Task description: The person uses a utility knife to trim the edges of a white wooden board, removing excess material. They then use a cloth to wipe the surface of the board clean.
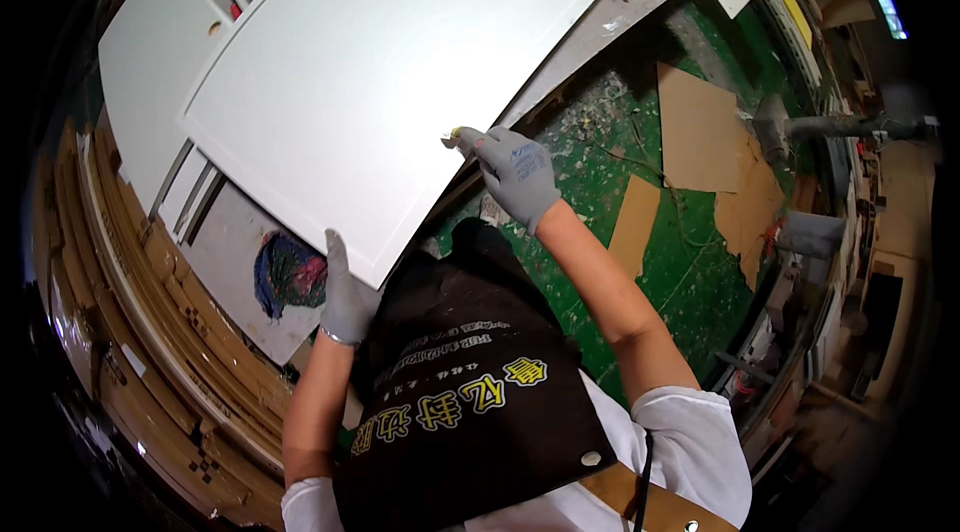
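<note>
A large white panel (pixel 380 72) with a thin groove along its border lies in front of me, its near corner pointing toward my body. My left hand (pixel 348 292), in a grey glove, grips that corner; the thumb rests along the edge and the other fingers are mostly hidden. Over the right-hand edge of the panel is my right hand (pixel 518 172), also gloved in grey. Its fingers are closed on a small yellowish piece with a shiny tip (pixel 450 138), low over the white surface. I cannot make out its exact kind.
A crumpled dark multicoloured cloth (pixel 288 274) lies left of my left hand. Another white panel (pixel 150 62) is at the far left, above long brown-wrapped stacks (pixel 170 332). Cardboard sheets (pixel 697 127) lie on the stained green floor (pixel 580 292) at right. A dark apron (pixel 450 332) covers my front.
</note>
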The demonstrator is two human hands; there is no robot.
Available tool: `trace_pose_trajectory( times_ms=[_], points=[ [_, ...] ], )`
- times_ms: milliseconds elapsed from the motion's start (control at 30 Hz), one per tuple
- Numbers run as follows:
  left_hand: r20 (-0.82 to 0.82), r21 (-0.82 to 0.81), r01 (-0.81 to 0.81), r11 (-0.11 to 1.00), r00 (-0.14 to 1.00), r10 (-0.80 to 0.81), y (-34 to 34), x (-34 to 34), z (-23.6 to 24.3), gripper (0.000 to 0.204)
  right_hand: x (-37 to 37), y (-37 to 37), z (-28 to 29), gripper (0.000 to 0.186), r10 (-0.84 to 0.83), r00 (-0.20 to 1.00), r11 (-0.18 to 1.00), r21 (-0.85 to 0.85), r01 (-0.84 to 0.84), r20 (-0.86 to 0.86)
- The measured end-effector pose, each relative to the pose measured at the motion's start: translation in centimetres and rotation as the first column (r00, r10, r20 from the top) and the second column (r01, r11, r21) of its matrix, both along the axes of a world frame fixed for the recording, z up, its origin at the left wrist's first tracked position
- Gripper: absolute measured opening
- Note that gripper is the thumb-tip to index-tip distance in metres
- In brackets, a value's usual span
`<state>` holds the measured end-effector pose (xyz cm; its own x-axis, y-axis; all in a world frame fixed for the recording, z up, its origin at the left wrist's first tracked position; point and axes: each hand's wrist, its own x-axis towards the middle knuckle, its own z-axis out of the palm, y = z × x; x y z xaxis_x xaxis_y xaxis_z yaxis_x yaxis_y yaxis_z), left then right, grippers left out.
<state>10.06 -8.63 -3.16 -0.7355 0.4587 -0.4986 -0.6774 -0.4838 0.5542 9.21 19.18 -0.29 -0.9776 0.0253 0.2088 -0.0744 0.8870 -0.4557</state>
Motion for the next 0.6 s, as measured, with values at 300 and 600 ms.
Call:
trace_pose_trajectory(
  times_ms=[300,600],
  points=[
    [-0.197,-0.13,0.473,0.871,0.849,-0.49,-3.9,-2.8,1.7,0.071,6.0,-12.7,2.9,0.04,0.166,0.969,0.986,-0.037,-0.162,0.182],
    [-0.066,-0.363,0.456,0.813,0.857,-0.51,-5.6,-2.8,1.7,0.052,7.7,-9.9,0.4,0.024,0.307,0.914,0.781,-0.619,-0.084,0.264]
  ],
)
